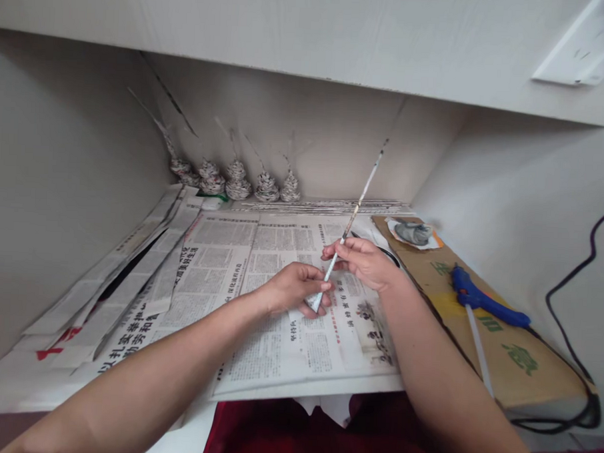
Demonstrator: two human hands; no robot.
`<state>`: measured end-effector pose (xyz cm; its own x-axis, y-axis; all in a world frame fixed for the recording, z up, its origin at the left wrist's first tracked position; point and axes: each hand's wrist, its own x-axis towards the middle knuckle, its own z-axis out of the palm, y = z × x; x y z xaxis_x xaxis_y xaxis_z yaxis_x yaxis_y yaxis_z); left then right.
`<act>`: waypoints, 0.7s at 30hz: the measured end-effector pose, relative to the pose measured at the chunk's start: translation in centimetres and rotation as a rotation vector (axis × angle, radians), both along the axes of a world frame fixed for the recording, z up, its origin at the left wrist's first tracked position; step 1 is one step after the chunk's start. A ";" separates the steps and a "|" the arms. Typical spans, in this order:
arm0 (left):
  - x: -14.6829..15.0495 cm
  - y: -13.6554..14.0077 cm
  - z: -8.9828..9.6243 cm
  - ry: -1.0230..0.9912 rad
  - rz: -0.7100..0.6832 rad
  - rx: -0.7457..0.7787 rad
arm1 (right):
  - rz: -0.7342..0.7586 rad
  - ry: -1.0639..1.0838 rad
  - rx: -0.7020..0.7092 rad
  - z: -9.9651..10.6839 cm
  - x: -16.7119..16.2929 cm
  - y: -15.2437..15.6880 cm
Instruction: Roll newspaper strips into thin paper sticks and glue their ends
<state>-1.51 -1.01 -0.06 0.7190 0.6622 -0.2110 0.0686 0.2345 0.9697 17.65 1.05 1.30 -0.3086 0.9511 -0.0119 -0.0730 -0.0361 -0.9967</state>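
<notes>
A thin rolled newspaper tube [366, 189] slants up and to the right above the table, its far end pointing at the back wall. Around its lower end, where the paper widens, the fingers of my left hand [299, 286] are closed. Just higher up, my right hand [363, 259] pinches the tube between thumb and fingers. Both hands are close together over a spread newspaper sheet [275, 252]. The palm side of my left hand is partly hidden.
Several woven paper gourd shapes [238, 180] stand along the back wall, beside a row of paper sticks [327, 206]. Newspaper strips [129, 279] lie at left. On the cardboard [516, 376] at right rest a blue glue gun [489, 301] and a grey crumpled lump [412, 233]. A shelf overhangs.
</notes>
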 end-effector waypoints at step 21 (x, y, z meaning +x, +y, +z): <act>-0.2 0.2 0.2 0.007 0.007 -0.033 | -0.004 -0.020 0.011 0.1 0.0 0.0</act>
<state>-1.71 -0.83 0.18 0.7127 0.6600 -0.2377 0.0734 0.2667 0.9610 17.60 1.06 1.41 -0.3047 0.9524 -0.0072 -0.0530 -0.0246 -0.9983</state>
